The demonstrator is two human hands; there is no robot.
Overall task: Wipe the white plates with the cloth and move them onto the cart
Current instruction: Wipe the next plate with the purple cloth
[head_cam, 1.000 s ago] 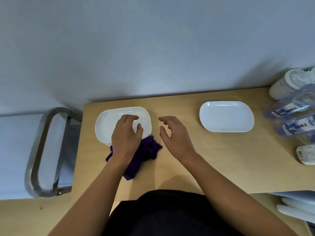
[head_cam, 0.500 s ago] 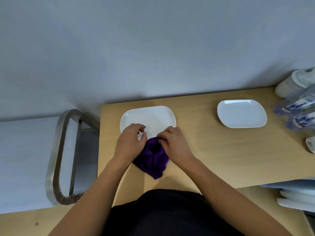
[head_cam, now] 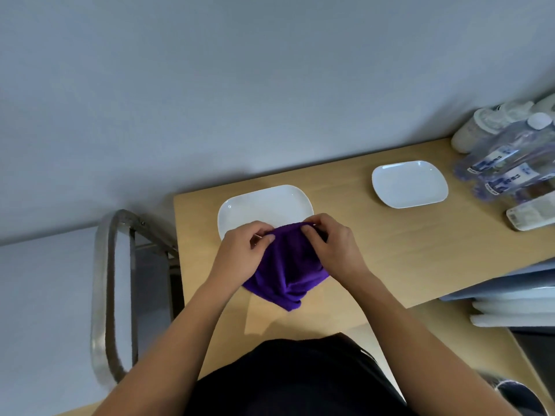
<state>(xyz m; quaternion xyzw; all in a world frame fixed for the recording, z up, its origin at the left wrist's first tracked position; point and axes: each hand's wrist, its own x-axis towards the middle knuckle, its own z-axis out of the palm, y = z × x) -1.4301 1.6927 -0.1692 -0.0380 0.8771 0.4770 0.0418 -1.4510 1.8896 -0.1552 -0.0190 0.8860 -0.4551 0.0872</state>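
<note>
Cart, a steel-tube frame, is standing left of the table. Left plate, glossy white with rounded corners, is lying at the table's far left. Left hand and right hand are pinching the purple cloth by its top edge over that plate's near rim. Right plate, matching, is sitting well apart, beside bottles.

1. The place looks like a plain indoor service or work room; its exact kind cannot be told.
2. A bare pale grey wall backs a light wooden table.
3. A tubular stainless-steel cart stands just beside the table's left end.
4. Clear plastic bottles with blue-and-white labels crowd the right end, near a white rounded-rectangular plate.
</note>
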